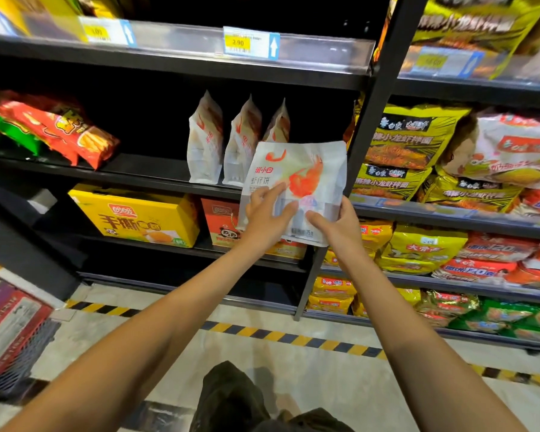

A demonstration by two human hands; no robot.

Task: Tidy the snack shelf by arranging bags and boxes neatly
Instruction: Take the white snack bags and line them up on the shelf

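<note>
I hold a white snack bag (306, 163) printed with an orange shrimp in front of the middle shelf (144, 173). My left hand (267, 215) grips its lower left part, thumb and fingers on the front. My right hand (337, 221) grips its lower right corner. Three matching white bags (205, 141) stand upright in a row on the shelf just behind and left of the held bag; the rightmost is partly hidden by it.
Red and green snack bags (60, 132) lie at the shelf's left end. A yellow box (138, 216) and an orange box (219, 222) sit one shelf down. The right bay holds yellow noodle packs (412, 138). A black upright post (368, 120) divides the bays. A basket (10, 335) stands at the lower left.
</note>
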